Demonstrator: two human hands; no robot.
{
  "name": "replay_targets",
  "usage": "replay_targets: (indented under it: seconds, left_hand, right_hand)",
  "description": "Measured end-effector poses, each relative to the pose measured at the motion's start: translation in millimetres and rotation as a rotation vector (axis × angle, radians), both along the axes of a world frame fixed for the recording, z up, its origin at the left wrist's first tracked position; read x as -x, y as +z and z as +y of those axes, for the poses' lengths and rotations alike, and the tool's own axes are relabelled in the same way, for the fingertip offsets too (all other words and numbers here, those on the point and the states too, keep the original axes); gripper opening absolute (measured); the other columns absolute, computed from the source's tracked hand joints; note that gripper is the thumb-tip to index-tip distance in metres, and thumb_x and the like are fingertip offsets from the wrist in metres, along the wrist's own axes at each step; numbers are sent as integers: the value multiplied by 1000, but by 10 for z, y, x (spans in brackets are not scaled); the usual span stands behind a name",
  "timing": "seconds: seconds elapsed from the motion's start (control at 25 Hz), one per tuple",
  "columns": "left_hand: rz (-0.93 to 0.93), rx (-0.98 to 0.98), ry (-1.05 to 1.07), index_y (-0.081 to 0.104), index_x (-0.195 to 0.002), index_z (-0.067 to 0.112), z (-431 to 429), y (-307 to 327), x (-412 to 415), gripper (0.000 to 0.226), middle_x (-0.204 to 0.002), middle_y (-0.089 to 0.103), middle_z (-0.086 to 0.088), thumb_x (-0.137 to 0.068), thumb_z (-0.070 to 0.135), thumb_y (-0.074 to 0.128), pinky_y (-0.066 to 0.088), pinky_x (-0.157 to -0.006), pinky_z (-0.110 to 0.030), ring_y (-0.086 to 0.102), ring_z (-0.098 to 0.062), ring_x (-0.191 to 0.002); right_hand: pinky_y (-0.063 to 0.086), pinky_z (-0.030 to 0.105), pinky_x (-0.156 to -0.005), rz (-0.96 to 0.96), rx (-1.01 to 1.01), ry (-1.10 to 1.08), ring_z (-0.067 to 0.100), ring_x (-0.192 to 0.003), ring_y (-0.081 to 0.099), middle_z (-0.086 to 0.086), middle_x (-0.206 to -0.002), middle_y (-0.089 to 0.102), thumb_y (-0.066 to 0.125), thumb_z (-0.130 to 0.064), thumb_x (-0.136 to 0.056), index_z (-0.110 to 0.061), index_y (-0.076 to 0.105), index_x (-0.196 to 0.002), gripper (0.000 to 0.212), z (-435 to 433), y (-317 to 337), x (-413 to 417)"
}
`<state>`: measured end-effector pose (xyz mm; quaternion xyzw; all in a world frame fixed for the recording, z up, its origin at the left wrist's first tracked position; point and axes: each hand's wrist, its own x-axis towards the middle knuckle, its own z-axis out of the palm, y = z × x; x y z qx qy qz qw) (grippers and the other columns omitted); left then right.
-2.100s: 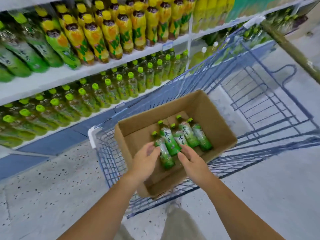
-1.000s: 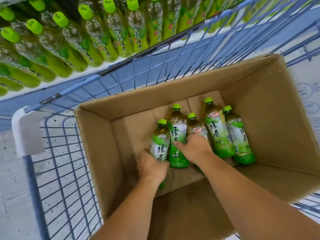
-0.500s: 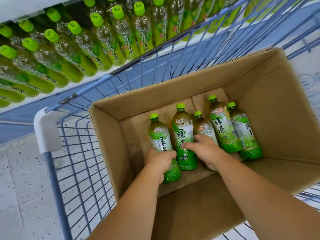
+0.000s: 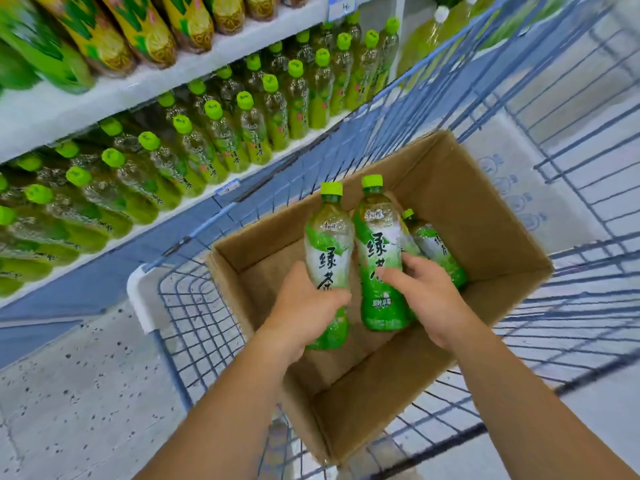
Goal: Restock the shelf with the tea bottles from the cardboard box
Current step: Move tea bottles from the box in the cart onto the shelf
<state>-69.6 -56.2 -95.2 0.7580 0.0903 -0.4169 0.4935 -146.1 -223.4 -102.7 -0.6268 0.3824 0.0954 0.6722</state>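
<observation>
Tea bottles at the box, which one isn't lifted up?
The rightmost bottle, low inside the cardboard box behind the right grip. The leftmost bottle is held up in the left grip, the middle bottle in the right.

Left bottle label: 绿茶, vertical, dark green on white. Right bottle: 绿 is clear, the second character is half covered by the right hand; the small white line near the base is too blurred. Third bottle: partial strokes only. Shelf bottles: vertical script, unreadable. Price tag: blurred.
</observation>
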Motion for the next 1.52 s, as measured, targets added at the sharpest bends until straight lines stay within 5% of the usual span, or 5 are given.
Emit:
replay_targets:
  seconds: [0.48, 0.68, 0.84, 1.08, 1.52]
  left_hand:
    - [-236, 67, 152, 63, -105, 30, 772, 843, 110, 39, -88, 75, 8, -75, 14, 82, 55, -65, -31, 73, -10, -75]
    - [-292, 85, 258, 65, -103, 30, 1436, 1087, 89, 38, -86, 76, 10, -74, 15, 84, 60, -70, -36, 74, -10, -76]
    - [-329, 106, 368, 64, -98, 29, 2105, 1200, -63, 35, -81, 75, 13, -76, 10, 82, 52, -54, -21, 71, -5, -68]
    - [-409, 64, 489, 64, -102, 30, 3469, 1298, -454, 39, -85, 74, 10, -72, 13, 83, 58, -71, -35, 72, -11, -77]
    - [-591, -18, 574, 66, -92, 27, 5206, 920, -1613, 30, -79, 75, 12, -71, 13, 83, 61, -71, -38, 71, -9, -72]
  right_hand:
    - [60, 51, -79, -245, 140, -46, 21, -84, 74, 1, -90, 77, 72, -21, -87, -22, 73, -95, 8, 656, 722, 57]
    - [62, 41, -72, -363, 122, 73, 19, -81, 74, 0, -88, 77, 72, -17, -86, -22, 73, -97, 12, 1294, 1046, -201]
    - [61, 37, -71, -424, 118, 190, 17, -81, 74, -2, -89, 77, 75, -17, -83, -22, 73, -97, 15, 1941, 1177, -526]
    - [57, 23, -65, -471, 49, 319, 11, -82, 74, -5, -91, 78, 73, -13, -85, -22, 72, -99, 17, 3233, 1252, -1083]
    - [56, 18, -67, -490, -35, 373, 8, -88, 73, -6, -97, 78, 67, -4, -87, -22, 70, -106, 26, 5008, 747, -2368]
